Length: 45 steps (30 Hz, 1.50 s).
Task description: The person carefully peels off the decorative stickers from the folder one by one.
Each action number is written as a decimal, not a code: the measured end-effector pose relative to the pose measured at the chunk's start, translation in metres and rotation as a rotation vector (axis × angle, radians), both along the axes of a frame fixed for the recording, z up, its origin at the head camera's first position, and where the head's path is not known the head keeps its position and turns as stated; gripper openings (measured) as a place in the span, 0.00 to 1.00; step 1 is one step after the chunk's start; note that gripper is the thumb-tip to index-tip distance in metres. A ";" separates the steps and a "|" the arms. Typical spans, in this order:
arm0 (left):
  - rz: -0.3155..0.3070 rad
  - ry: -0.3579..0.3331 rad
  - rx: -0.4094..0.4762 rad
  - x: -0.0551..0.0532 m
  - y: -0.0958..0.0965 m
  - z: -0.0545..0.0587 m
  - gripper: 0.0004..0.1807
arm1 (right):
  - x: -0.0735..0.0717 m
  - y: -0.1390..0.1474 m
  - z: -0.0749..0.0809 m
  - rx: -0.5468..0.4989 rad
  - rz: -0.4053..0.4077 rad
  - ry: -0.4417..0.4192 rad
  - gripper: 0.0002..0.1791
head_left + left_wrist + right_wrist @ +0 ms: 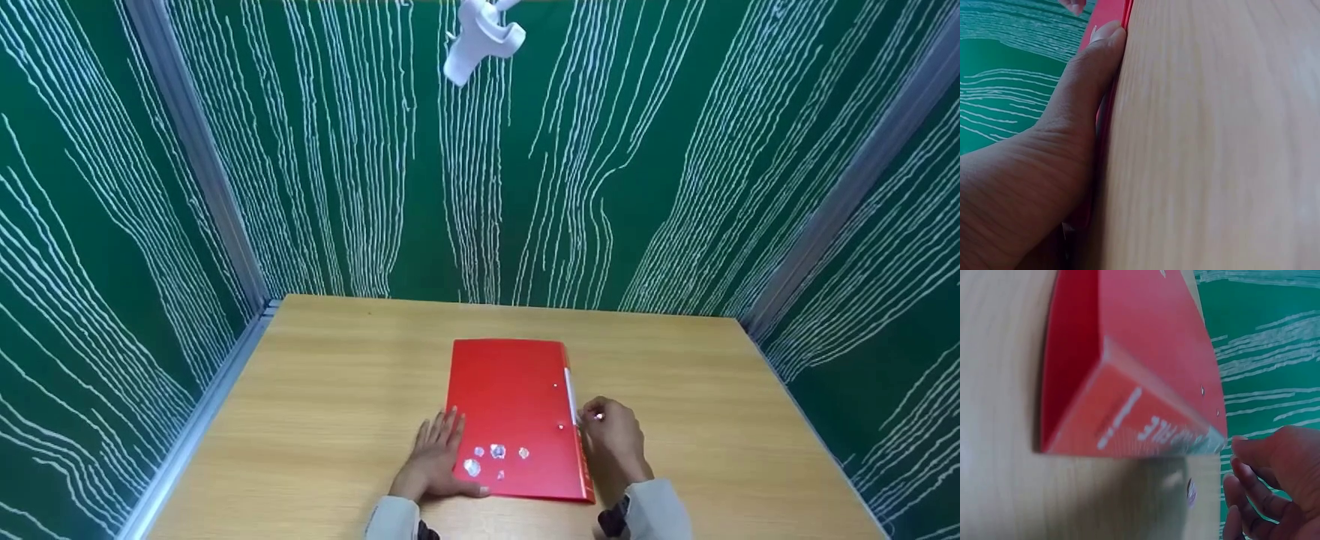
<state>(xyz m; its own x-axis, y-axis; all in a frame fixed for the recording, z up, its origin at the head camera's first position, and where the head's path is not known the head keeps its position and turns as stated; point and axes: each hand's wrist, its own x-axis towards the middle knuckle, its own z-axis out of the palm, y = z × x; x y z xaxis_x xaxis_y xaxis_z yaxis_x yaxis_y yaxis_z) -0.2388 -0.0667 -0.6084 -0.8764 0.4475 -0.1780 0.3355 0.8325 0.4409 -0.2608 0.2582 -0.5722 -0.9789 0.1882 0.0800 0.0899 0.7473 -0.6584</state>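
Observation:
A red file folder (510, 405) lies on the wooden table with several clear shiny gems (498, 451) on its cover. My left hand (440, 455) rests on its lower left edge, fingers straight and thumb along the near edge. In the left wrist view, that thumb (1095, 62) presses the cover. Beside the spine (1145, 419), my right hand (616, 433) has curled fingers. A shiny gem (599, 416) shows by its fingertips. The right wrist view shows a gem (1191, 492) lying on the table by the spine. Whether the fingertips pinch anything is unclear.
The wooden table (337, 375) stretches around the folder. Green walls (420, 150) with white wavy lines and grey metal posts (199, 150) enclose it on the far side and both sides. A white plastic fixture (480, 41) hangs at the top.

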 end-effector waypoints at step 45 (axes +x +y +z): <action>-0.004 -0.001 -0.023 -0.001 0.001 -0.002 0.72 | 0.018 -0.070 -0.007 0.246 0.342 0.057 0.04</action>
